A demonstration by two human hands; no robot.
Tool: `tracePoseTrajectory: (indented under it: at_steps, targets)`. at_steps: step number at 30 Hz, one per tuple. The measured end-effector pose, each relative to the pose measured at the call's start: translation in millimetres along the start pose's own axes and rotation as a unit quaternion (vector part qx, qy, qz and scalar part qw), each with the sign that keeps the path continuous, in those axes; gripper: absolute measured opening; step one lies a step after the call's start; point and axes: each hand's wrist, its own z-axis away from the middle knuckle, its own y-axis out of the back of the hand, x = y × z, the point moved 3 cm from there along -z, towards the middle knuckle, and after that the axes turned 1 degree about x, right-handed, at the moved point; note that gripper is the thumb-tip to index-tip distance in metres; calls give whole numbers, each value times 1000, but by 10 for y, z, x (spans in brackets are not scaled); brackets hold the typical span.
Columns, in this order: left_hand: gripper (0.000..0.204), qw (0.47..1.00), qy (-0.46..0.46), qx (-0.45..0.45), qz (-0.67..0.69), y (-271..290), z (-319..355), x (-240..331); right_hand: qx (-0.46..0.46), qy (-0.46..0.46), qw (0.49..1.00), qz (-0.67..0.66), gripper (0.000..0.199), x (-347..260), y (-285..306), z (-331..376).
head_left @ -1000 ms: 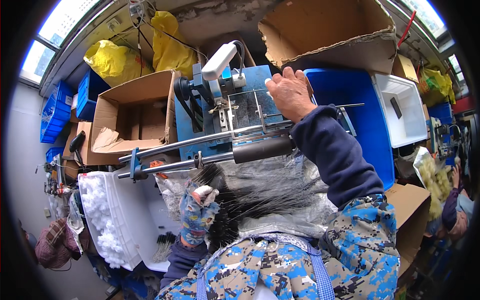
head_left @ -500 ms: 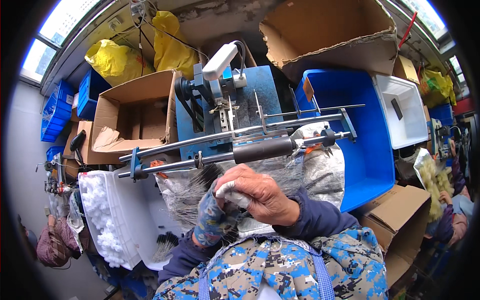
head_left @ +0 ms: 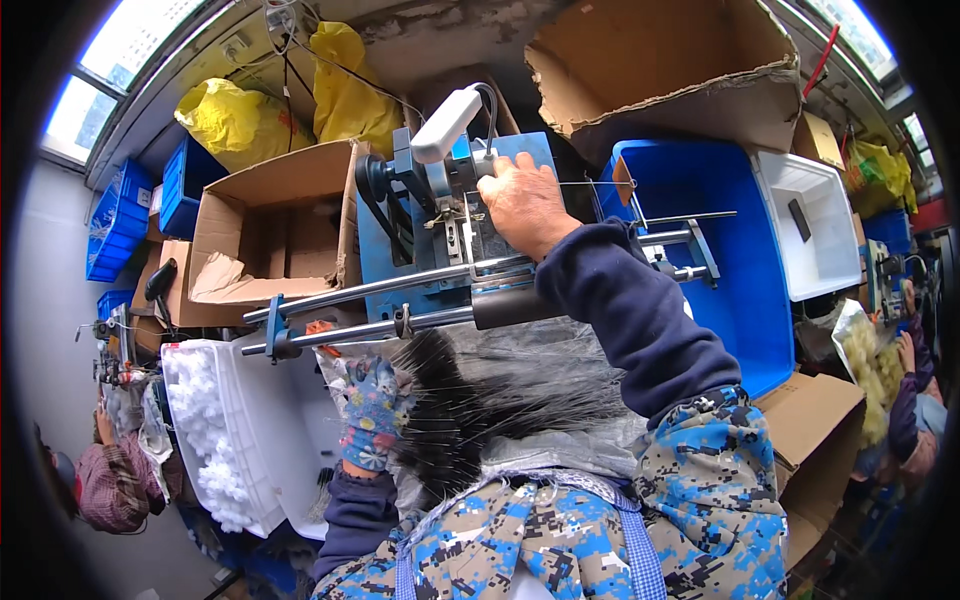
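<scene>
A blue metal machine with a belt wheel and long steel rails (head_left: 452,232) stands straight in front of me, its rails running slantwise across the near edge of its base plate. Past the plate's right edge I have a deep blue plastic tub (head_left: 735,310), and behind that, a big brown cardboard box with torn edges (head_left: 690,110). A smaller open brown cardboard box (head_left: 270,235) sits close to the plate's left edge. Below it is a white plastic bin (head_left: 275,425), with fluffy white tufts (head_left: 205,430) piled along its left side.

A wrinkled silvery-white sheet (head_left: 575,450) lies between me and the rails. On it is my heap of thin, wiry strands (head_left: 440,400), densest and blackest toward the sheet's left edge, greyer and fanned out to the right.

My right hand (head_left: 525,205), bare, reaches over the rails to the right-hand part of the plate, toward its far edge, fingers bunched narrow and pointing down. My left hand (head_left: 370,402), in a blue flowered glove, rests against the heap's left side with its fingers curled; I can't tell whether they have strands between them.

The dark grey cylinder on the near rail (head_left: 508,307) is partly behind my right sleeve. A white oblong housing (head_left: 447,125) slants just beyond my right fingertips. One thin straight wire (head_left: 592,183) sticks out beside that hand; whether I'm pinching it I can't tell.
</scene>
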Motion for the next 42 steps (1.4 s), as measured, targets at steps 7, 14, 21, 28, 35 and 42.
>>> tracePoseTrajectory:
  at_steps: [7,14,21,28,35,42]
  targets:
    - [38,997,38,-32,62,-167,103,-141,-3,11,1000,9,10,-56,-129,-20]
    - [27,997,32,6,73,-94,58,-83,-15,20,1000,16,11,-51,-105,-18]
    - [32,985,60,-5,160,-63,97,-69,-21,17,1000,-1,11,-63,-130,-40]
    - [29,981,38,-17,190,38,41,30,-48,-26,997,-55,17,65,-278,-78]
    - [26,984,15,47,172,172,28,174,25,-20,999,2,52,177,-3,348]
    - [30,967,-53,74,239,284,-194,474,-29,-78,996,-43,64,30,-14,389]
